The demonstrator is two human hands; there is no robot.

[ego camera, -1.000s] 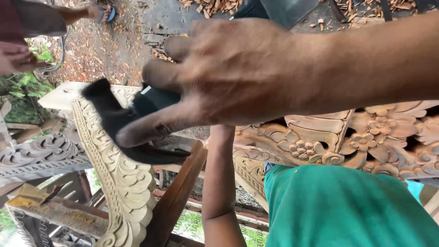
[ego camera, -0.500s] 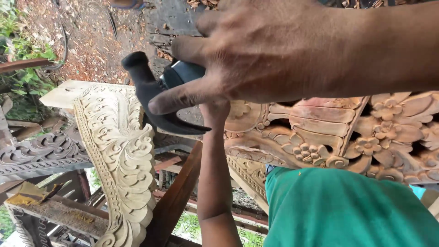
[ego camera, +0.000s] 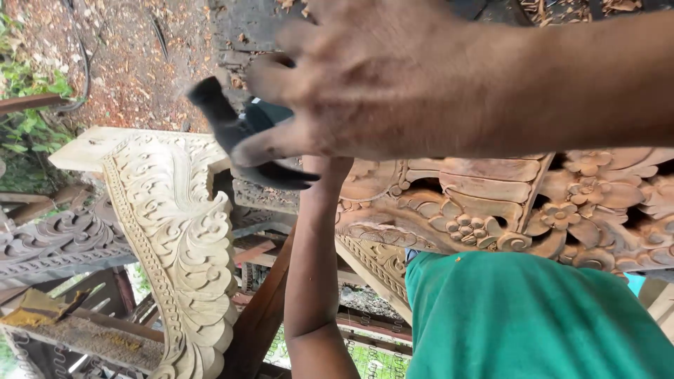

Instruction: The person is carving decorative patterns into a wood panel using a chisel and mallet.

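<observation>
The right hand (ego camera: 421,77) fills the top of the view, coming in from the right edge. It is clamped on a dark tool (ego camera: 235,133), with fingers curled over the body and the thumb stretched along its underside. The tool is blurred; it has a black nose and a teal patch near the grip, and may be a small power tool, though I cannot tell for sure. It hangs just above the inner edge of the pale panel (ego camera: 182,238), near where that panel meets the brown panel (ego camera: 491,203).

The left forearm (ego camera: 316,281) rises from the bottom edge between the two panels. The left hand is hidden behind the tool and the right hand, so I cannot tell whether it grips anything or only braces the wood.

The pale panel is bare, light wood, cut with leaf scrolls and a beaded border down its length. The brown panel is darker and reddish, with flowers, berries and open piercing. Both look fully carved in relief; the pale one appears to have no colour or finish yet, so surface work seems to be what is left.

A green shirt (ego camera: 526,323) fills the bottom right corner. Beyond the panels lies the ground (ego camera: 126,63), strewn with wood chips, and a grey carved piece (ego camera: 56,242) stands at the left edge.
</observation>
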